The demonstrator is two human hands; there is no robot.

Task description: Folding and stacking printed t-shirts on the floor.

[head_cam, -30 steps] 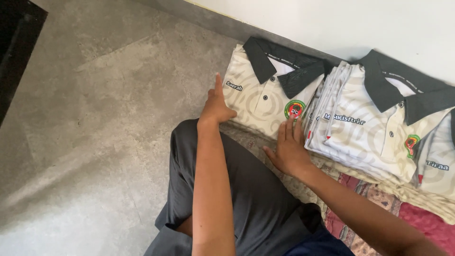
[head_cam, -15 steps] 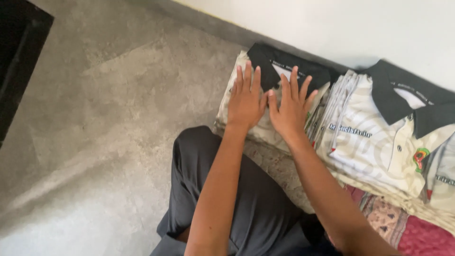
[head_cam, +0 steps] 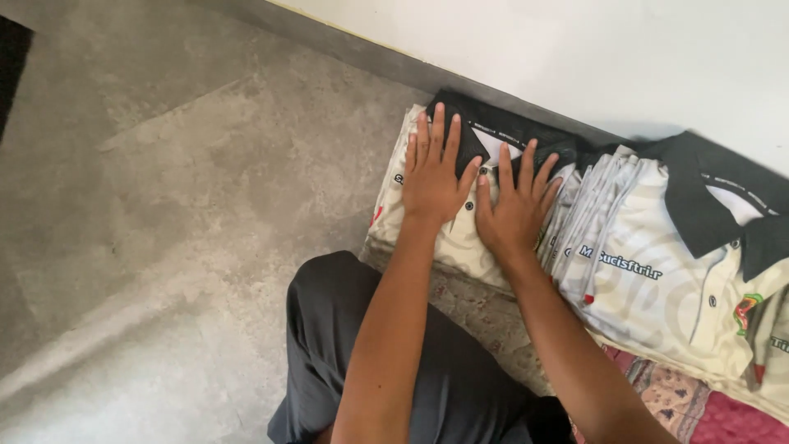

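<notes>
Here both hands lie flat, palms down, on a folded shirt (head_cam: 460,234), a cream polo with a black collar (head_cam: 501,131) that rests on the floor (head_cam: 189,205) at the foot of a white wall (head_cam: 575,57). The left hand (head_cam: 434,179) is spread wide, its fingers pointing toward the far wall and reaching onto the collar's left side; it grips nothing. The right hand (head_cam: 514,212) is just beside it, thumbs nearly touching, fingers also splayed and empty, with the fingertips at the collar's right side. Between the two thumbs a button of the shirt's placket shows.

Just to the right, touching the folded shirt, sits a stack of shirts (head_cam: 657,271) of the same cream-and-black kind, their folded edges fanned along the stack's left side. Nearer the person, a patterned cloth (head_cam: 485,316) lies under the shirts, turning red and pink at the lower right. The person's knee, in dark grey trousers (head_cam: 345,345), is bent on the near side of the shirt.
</notes>
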